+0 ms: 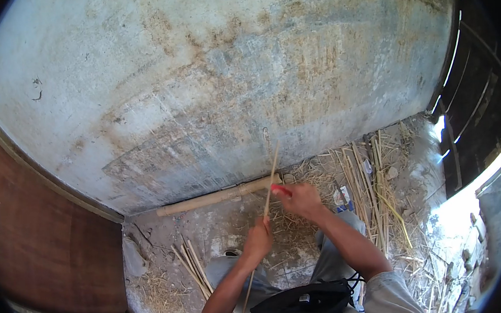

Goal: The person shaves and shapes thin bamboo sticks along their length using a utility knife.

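My left hand (257, 241) is closed around a long thin bamboo strip (273, 169), which slants up toward the wall and runs down past my forearm. Close to the strip's upper part, my right hand (302, 200) is wrapped around a small tool with a red handle (281, 190). The tool's working end is too small to make out, and I cannot tell whether it touches the strip. Both hands are in front of my knees, above the littered floor.
A thick bamboo pole (218, 197) lies along the foot of the stained wall (228, 99). Bamboo strips (194, 267) lie by my left leg, and more strips (371, 194) with shavings spread on the right. A brown wooden panel (50, 231) stands at left.
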### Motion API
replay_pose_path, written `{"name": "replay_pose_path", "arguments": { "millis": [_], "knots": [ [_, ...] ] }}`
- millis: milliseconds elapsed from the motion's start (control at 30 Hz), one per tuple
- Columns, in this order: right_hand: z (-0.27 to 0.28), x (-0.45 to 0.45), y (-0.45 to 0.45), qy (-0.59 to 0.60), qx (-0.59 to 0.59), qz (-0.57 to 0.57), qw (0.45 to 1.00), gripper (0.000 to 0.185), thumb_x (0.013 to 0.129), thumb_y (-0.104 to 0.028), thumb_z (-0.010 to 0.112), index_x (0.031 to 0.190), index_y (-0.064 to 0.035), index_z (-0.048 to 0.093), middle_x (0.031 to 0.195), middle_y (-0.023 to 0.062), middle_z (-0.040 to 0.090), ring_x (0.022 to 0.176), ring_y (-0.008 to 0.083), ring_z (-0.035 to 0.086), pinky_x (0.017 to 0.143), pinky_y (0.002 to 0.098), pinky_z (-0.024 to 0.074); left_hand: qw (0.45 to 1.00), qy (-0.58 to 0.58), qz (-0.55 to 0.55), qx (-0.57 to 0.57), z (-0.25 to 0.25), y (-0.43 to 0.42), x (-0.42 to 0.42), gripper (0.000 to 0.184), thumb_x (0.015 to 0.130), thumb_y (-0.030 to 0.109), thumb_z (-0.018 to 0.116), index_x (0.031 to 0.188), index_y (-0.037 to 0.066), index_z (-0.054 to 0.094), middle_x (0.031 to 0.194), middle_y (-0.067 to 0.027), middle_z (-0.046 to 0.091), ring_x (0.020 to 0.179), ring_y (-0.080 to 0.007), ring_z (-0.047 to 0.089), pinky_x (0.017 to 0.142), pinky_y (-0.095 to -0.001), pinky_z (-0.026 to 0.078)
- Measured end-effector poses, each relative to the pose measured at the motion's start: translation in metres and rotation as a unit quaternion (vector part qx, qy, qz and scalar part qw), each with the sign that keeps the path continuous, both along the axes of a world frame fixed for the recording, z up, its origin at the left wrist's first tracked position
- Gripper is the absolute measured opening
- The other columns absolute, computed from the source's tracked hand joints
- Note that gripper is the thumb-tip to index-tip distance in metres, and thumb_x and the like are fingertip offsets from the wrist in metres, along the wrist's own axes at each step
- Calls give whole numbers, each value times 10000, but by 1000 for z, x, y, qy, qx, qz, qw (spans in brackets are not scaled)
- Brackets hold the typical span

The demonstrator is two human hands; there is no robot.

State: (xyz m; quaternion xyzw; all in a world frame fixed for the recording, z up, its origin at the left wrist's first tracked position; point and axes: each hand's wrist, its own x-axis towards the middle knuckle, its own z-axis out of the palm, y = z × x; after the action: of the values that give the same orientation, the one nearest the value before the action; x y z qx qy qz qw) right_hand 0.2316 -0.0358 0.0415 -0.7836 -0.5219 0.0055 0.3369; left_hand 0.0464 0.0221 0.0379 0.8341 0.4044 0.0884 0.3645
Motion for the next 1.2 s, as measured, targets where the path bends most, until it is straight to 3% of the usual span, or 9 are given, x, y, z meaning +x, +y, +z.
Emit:
{"name": "replay_pose_path", "arguments": {
  "millis": [67,200,400,833,933,1000,1033,1100,1200],
  "knots": [
    [1,24,3,73,-37,-70,994,460,907,-535,563,950,-112,739,713,168,684,742,379,688,722,500,555,1000,5,-16,6,-10,-11,-6,403,1053,348,351,1072,-17,520,790,-340,624,782,-558,595,658,-614,451],
    [15,32,-7,45,-80,-56,994,457,911,-529,563,917,-106,738,731,165,689,776,378,688,740,511,551,999,-7,-50,12,-4,-14,-15,403,1052,345,355,1057,-20,526,760,-332,620,741,-554,596,645,-613,456],
    [7,23,-4,51,-17,-60,997,455,908,-523,569,881,-97,726,738,165,694,768,389,687,734,518,550,999,-20,-41,8,2,-16,-32,384,1050,326,369,1026,-27,516,733,-321,608,727,-552,587,638,-621,441],
    [27,44,-16,120,-127,-123,977,512,934,-539,492,1045,-97,726,886,213,699,916,391,678,873,507,514,997,51,-32,-40,33,-44,-111,387,1057,337,363,1034,-17,518,775,-323,591,803,-554,574,651,-562,434],
    [16,38,-19,105,-149,-125,975,498,918,-548,515,1024,-110,729,868,205,698,883,397,679,842,504,522,999,-13,-43,2,31,-20,-130,343,1054,323,382,1084,9,516,681,-249,595,654,-459,618,585,-525,446],
    [1,36,-22,84,-178,-121,973,482,900,-557,543,996,-124,734,847,199,696,850,403,679,811,503,529,994,-35,-10,-103,46,1,-136,414,1065,378,362,1118,24,570,609,-81,527,528,-211,546,524,-372,425],
    [-8,36,-23,64,-237,-91,965,475,896,-545,560,992,-110,725,867,206,695,859,405,679,808,505,529,994,-40,-6,-100,58,9,-137,414,1065,378,362,1118,24,570,609,-81,527,528,-211,546,524,-372,425],
    [-9,32,-24,40,-293,-57,954,470,892,-534,576,989,-96,716,888,214,693,868,406,679,805,506,529,982,-119,14,-145,102,17,-132,485,1065,437,340,1143,41,608,608,27,415,535,-67,417,513,-265,367],
    [-5,23,-27,58,-266,-16,962,419,891,-461,617,967,-56,692,915,233,685,873,414,673,791,507,531,984,-141,13,-106,131,27,-121,536,1064,465,308,1196,37,603,615,34,397,503,-56,388,476,-240,337]
  ]
}}
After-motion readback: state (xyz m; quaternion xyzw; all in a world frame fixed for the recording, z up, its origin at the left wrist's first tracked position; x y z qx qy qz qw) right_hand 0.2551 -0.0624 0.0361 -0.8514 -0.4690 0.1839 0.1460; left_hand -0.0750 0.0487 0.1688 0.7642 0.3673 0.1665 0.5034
